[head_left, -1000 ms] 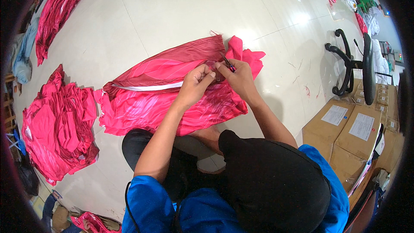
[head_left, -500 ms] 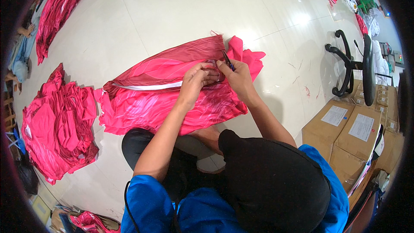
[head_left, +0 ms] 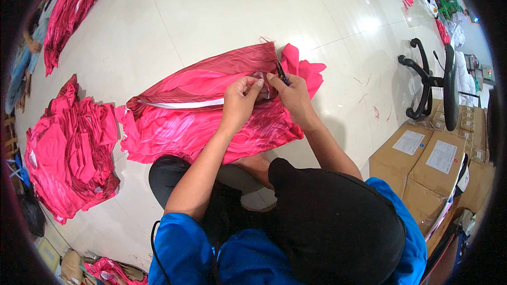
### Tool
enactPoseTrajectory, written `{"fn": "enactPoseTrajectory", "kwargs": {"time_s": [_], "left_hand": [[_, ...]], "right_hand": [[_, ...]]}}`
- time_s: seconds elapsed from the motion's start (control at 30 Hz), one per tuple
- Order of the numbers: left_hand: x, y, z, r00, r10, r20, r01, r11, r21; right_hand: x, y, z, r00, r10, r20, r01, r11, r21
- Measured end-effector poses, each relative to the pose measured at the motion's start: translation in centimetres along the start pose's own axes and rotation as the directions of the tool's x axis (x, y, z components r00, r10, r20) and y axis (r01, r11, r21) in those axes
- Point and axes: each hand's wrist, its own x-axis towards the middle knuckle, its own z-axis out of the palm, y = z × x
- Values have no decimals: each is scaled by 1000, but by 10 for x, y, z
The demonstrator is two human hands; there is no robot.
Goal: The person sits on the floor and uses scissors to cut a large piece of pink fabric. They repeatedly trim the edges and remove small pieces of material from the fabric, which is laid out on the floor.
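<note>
A pink and dark-red garment (head_left: 195, 134) with a white strip (head_left: 182, 105) along it lies spread in front of me. My left hand (head_left: 241, 97) pinches its upper right part, thumb against fingers. My right hand (head_left: 290, 95) is closed round small dark scissors (head_left: 281, 68), blades pointing up, with its thumb at the same bit of cloth. That cloth between my fingertips looks dark and sheer; its detail is too small to make out.
A pink garment pile (head_left: 71, 148) lies left, another (head_left: 74, 13) upper left, beside another person's hand (head_left: 33, 42). At right are a black chair base (head_left: 426, 79) and cardboard boxes (head_left: 396, 163). My folded legs (head_left: 169, 174) are below the garment.
My left fingers have shifted on the cloth, thumb returning upward into a pinch. The scissors sit slightly further right, more upright. Another person's hands have come into view at the left edge and moved.
</note>
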Motion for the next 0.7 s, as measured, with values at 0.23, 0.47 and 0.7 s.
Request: {"fn": "enactPoseTrajectory", "kwargs": {"time_s": [0.23, 0.47, 0.7], "left_hand": [[1, -1, 1, 996, -85, 7, 85, 988, -126], [7, -11, 1, 996, -85, -15, 77, 951, -298], [4, -8, 0, 996, -72, 49, 84, 941, -327]], "right_hand": [[-10, 13, -10, 998, -17, -59, 16, 1000, -20], [-43, -2, -8, 939, 275, 208, -314, 931, 184], [-33, -4, -4, 903, 327, 279, -374, 917, 136]]}}
